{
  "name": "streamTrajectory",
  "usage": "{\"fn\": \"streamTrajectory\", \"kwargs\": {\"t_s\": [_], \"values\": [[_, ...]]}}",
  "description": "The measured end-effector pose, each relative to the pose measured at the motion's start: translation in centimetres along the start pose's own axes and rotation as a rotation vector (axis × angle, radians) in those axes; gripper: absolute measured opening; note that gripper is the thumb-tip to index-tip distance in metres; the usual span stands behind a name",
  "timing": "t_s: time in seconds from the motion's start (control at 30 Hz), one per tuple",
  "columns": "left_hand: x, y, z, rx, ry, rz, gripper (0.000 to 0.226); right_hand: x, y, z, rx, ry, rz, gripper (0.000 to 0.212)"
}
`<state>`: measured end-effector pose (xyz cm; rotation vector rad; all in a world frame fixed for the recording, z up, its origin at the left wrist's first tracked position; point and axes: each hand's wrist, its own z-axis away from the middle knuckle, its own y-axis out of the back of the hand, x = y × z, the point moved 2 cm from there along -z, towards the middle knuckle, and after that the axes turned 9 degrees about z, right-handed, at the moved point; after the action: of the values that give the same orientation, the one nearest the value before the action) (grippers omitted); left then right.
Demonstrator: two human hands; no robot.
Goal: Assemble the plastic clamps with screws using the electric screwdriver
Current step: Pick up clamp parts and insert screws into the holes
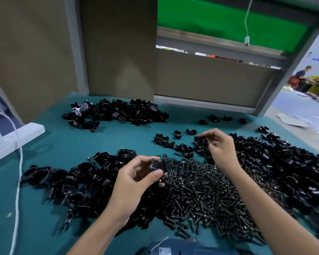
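My left hand (pixel 136 178) holds a black plastic clamp piece (pixel 157 165) between thumb and fingers, above the edge of a big heap of black screws (pixel 206 192). My right hand (pixel 220 144) reaches further back and pinches a small black clamp half (pixel 201 139) at the edge of the right-hand pile of clamp halves (pixel 284 162). The blue electric screwdriver (pixel 177 248) lies at the bottom edge of the view, partly cut off.
On the green table mat (pixel 63 144) lie a heap of larger black clamps (pixel 66 184) at the left and another pile (pixel 118 111) at the back. A white cord (pixel 18 172) and white foam blocks (pixel 17 137) sit at the far left. Brown panels close the back.
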<state>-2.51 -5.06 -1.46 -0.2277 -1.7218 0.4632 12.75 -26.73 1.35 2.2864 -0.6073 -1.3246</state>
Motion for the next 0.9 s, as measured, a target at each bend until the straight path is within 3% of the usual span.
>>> {"fn": "streamTrajectory", "kwargs": {"t_s": [0.13, 0.3, 0.53, 0.7, 0.9], "values": [[-0.1, 0.0, -0.1, -0.023, -0.019, -0.034, 0.027, -4.3, -0.5, 4.3, -0.004, 0.053, -0.167, 0.027], [-0.3, -0.3, -0.2, 0.033, -0.079, -0.028, 0.031, -8.7, -3.0, 8.2, 0.15, 0.165, -0.049, 0.011], [-0.7, 0.1, 0.2, 0.12, -0.047, 0.107, 0.028, -9.9, -5.4, 10.3, 0.17, 0.156, -0.134, 0.012], [-1.1, 0.2, 0.2, 0.11, -0.036, 0.115, 0.058, -9.6, -5.2, 10.8, 0.13, 0.128, -0.271, 0.014], [-1.2, 0.6, 0.3, 0.1, -0.037, 0.098, 0.058, -9.2, -5.2, 10.9, 0.036, 0.121, -0.32, 0.018]]}}
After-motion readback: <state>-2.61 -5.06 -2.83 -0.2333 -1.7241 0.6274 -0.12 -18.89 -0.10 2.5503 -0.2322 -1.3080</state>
